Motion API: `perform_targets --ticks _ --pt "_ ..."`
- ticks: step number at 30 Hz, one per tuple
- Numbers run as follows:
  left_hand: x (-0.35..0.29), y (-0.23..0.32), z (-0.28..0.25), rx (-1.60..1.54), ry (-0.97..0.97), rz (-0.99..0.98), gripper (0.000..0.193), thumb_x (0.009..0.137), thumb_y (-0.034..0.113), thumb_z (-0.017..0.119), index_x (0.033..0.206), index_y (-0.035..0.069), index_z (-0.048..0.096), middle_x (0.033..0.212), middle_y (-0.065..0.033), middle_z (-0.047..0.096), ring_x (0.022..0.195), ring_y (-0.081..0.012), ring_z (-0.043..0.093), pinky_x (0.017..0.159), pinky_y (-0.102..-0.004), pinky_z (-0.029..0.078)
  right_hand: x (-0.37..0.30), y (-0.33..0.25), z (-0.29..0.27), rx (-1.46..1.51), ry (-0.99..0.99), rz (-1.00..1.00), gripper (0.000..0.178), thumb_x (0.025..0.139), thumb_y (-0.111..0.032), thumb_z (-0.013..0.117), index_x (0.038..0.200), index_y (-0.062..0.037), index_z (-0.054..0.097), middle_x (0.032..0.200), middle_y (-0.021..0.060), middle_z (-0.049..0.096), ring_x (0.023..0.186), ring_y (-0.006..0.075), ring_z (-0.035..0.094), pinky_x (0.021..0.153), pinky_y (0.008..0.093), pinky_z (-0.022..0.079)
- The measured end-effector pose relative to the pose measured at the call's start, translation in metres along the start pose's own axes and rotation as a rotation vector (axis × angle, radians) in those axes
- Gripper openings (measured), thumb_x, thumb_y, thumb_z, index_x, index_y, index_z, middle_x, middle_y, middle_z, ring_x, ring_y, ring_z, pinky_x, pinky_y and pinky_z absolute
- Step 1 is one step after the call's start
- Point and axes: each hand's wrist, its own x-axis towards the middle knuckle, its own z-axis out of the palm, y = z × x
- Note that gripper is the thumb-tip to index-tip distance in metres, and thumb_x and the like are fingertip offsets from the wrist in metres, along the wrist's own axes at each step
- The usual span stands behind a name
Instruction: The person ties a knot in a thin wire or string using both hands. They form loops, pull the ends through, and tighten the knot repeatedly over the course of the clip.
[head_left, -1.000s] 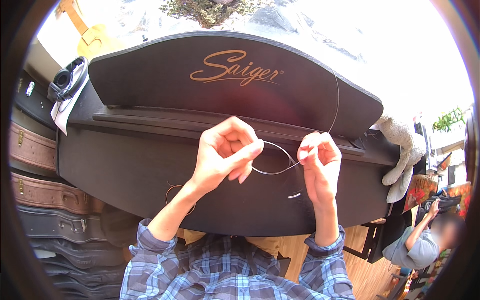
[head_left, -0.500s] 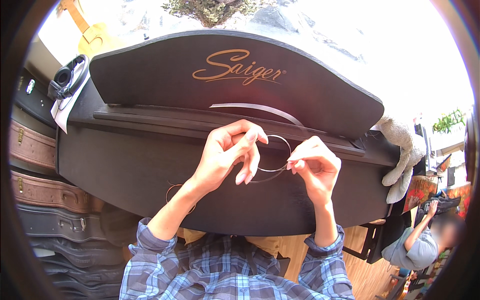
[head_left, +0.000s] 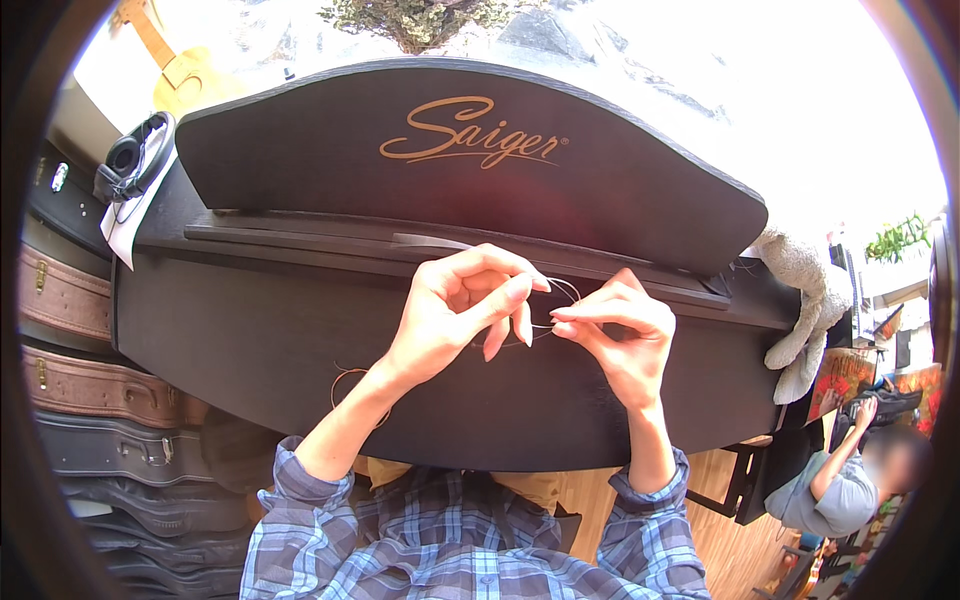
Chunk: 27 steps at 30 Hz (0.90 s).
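A thin silvery metal string, curled into a small loop, spans the gap between my hands above the closed lid of a black piano. My left hand pinches one side of the loop between thumb and forefinger, its other fingers loosely curled. Opposite it, my right hand grips the string at the fingertips. A pale, blurred streak lies across the piano's ledge just beyond my left hand; I cannot make out whether it belongs to the string. Partly under my left forearm, a copper-coloured coil of string rests on the lid.
The piano's music rest rises behind my hands. Headphones and a light wooden guitar are at the far left, instrument cases stacked below them. To the right hang a grey plush toy's limbs; a person is beyond.
My right hand has moved slightly left and my left fingertips slightly right, so the loop between them looks narrower. The pale streak has shifted left and lower.
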Motion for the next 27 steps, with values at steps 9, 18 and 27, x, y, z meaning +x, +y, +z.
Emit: perform_targets --ticks 9,18,27 --pt "-0.002 -0.008 0.011 0.514 0.055 0.252 0.022 0.086 0.006 0.078 0.105 0.001 0.066 0.06 -0.0017 0.066 0.053 -0.0043 0.06 0.049 -0.0186 0.042 -0.003 0.0 0.005 -0.057 0.084 -0.05 0.022 0.068 -0.004 0.089 0.086 -0.0134 0.081 0.07 -0.0028 0.07 0.064 0.0094 0.054 0.059 0.0257 0.042" --pt "-0.002 -0.01 0.015 0.376 0.242 0.039 0.012 0.09 0.009 0.074 0.097 0.001 0.068 0.054 0.0006 0.06 0.045 -0.0013 0.051 0.043 -0.0191 0.034 -0.001 -0.007 0.015 -0.173 0.116 -0.071 0.023 0.068 -0.007 0.089 0.088 -0.0124 0.08 0.071 -0.0038 0.07 0.063 0.0097 0.052 0.06 0.0255 0.045" --pt "-0.002 -0.011 0.011 0.365 0.282 -0.028 0.014 0.09 0.013 0.075 0.093 0.002 0.067 0.047 0.0055 0.051 0.042 0.0019 0.043 0.043 -0.0198 0.029 -0.002 -0.009 0.02 -0.176 0.124 -0.075 0.036 0.068 -0.007 0.089 0.101 -0.012 0.077 0.091 -0.0001 0.073 0.065 0.0089 0.055 0.063 0.0253 0.048"
